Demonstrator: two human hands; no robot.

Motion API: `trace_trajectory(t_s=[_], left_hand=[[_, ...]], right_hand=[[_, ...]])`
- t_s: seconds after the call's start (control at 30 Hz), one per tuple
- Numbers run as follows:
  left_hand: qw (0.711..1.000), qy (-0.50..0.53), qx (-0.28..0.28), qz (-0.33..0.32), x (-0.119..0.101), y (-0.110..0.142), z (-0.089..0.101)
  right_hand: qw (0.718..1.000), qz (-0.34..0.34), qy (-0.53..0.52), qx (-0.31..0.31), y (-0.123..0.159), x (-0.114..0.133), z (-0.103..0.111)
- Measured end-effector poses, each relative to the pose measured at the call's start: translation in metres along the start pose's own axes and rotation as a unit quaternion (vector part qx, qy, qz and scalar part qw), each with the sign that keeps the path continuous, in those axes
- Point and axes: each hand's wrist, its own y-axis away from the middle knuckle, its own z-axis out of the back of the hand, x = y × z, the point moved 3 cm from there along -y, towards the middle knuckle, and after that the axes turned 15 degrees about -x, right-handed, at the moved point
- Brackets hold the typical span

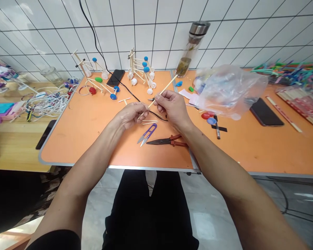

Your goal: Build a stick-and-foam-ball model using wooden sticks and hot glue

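A thin wooden stick point(167, 86) runs up and to the right between my hands. My left hand point(133, 116) pinches its lower end, and my right hand point(170, 107) grips it higher up with finger and thumb. Just below my left hand lie several short wooden sticks point(150, 122). Purple-handled thread snips point(146, 133) and red-handled shears point(167, 141) rest on the orange table point(80, 132), close under my hands. A black cable point(156, 114) passes beneath my hands.
Two stick models point(99, 81) point(141, 69) with coloured caps stand at the back, beside a phone point(115, 77). A plastic bag point(229, 90), a glass bottle point(191, 48) and a second phone point(266, 111) are to the right. White strips point(47, 104) lie on a wooden table at the left.
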Motion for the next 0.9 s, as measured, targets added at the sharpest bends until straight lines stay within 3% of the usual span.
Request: trace_trajectory(t_s=[0.53, 0.67, 0.77, 0.9], left_hand=[[0.999, -0.014, 0.002, -0.032, -0.001, -0.004, 0.003], [0.999, -0.002, -0.01, -0.034, -0.003, -0.007, 0.009], [0.998, 0.022, -0.023, -0.051, -0.007, -0.009, 0.015], [0.997, 0.05, -0.037, -0.049, -0.012, -0.006, 0.016]], right_hand=[[1.0, 0.003, 0.031, 0.002, -0.002, 0.001, -0.001], [0.988, 0.059, 0.14, 0.008, -0.007, 0.012, 0.012], [0.933, 0.187, 0.306, 0.017, 0.009, 0.035, 0.038], [0.819, 0.232, 0.485, 0.199, 0.053, 0.05, 0.075]])
